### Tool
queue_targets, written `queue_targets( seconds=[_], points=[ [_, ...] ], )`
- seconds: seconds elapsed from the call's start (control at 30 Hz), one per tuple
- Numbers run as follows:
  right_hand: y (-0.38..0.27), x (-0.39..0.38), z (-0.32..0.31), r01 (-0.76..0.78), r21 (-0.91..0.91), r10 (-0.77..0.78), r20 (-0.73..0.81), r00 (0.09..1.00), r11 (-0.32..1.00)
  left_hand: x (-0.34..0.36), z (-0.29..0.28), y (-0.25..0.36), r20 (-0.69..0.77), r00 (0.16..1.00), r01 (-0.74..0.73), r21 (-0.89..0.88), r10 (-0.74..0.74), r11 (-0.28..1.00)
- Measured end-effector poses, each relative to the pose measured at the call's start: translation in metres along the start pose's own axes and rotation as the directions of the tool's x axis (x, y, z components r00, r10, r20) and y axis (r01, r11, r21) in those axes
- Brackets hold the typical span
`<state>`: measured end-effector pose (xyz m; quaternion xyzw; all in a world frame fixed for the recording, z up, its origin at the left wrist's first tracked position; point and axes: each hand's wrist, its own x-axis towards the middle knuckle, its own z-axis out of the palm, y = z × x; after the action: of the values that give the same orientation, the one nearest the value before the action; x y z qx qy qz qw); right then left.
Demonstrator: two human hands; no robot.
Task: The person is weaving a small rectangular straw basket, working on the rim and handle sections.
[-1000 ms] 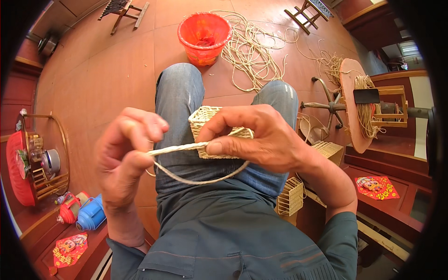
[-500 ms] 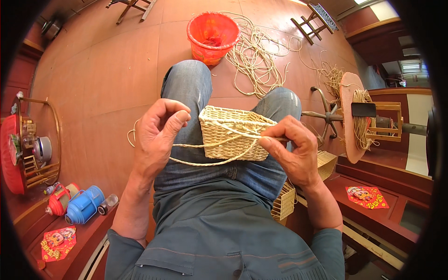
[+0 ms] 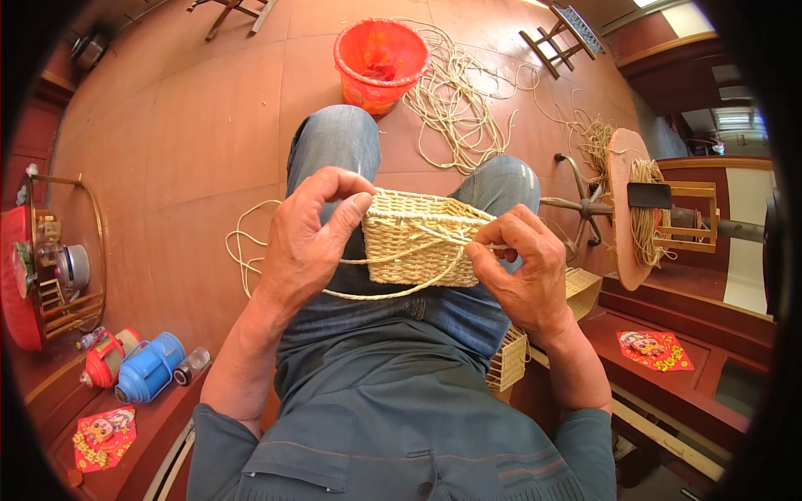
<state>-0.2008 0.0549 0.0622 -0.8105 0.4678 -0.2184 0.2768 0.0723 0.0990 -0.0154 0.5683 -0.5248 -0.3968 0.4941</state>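
Head view: a woven basket [image 3: 409,236] sits across the thighs, toward the knee edge of the lap [image 3: 359,311]. At its right end, the right hand [image 3: 530,267] pinches pale cord [image 3: 376,297] between thumb and forefinger. The left hand [image 3: 309,238] has thumb and forefinger tips close together near the basket's left corner; whether they grip anything, I cannot tell. Slack cord passing the left wrist could snag there and kink if drawn quickly; a hard sideways tug might tip the basket, since only the legs support it.

Left hand [image 3: 307,224] half-curled — right hand [image 3: 530,269] pinched
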Motion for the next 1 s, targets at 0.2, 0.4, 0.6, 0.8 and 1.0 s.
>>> queue_targets(
  seconds=[0.2,0.4,0.6,0.8,1.0],
  points=[
    [0.003,0.004,0.014,0.041,0.021,-0.041,-0.013,0.999,0.999,0.017,0.011,0.000,0.219,0.975,0.038,-0.050,-0.026,0.998],
    [0.008,0.006,0.021,0.089,-0.005,-0.089,-0.023,0.996,0.996,0.025,0.011,-0.002,0.337,0.939,0.094,-0.073,-0.065,0.993],
    [0.011,0.008,0.020,0.080,-0.065,-0.080,0.011,0.997,0.995,0.027,0.006,-0.010,0.348,0.935,0.137,-0.161,-0.074,0.977],
    [0.010,0.008,0.025,0.190,-0.121,-0.192,-0.006,0.981,0.974,0.026,-0.002,-0.016,0.384,0.921,0.173,-0.264,-0.061,0.949],
    [0.008,0.014,0.032,0.287,-0.142,-0.295,-0.040,0.955,0.947,0.023,-0.011,-0.016,0.512,0.854,0.244,-0.245,-0.088,0.938]
  ],
)
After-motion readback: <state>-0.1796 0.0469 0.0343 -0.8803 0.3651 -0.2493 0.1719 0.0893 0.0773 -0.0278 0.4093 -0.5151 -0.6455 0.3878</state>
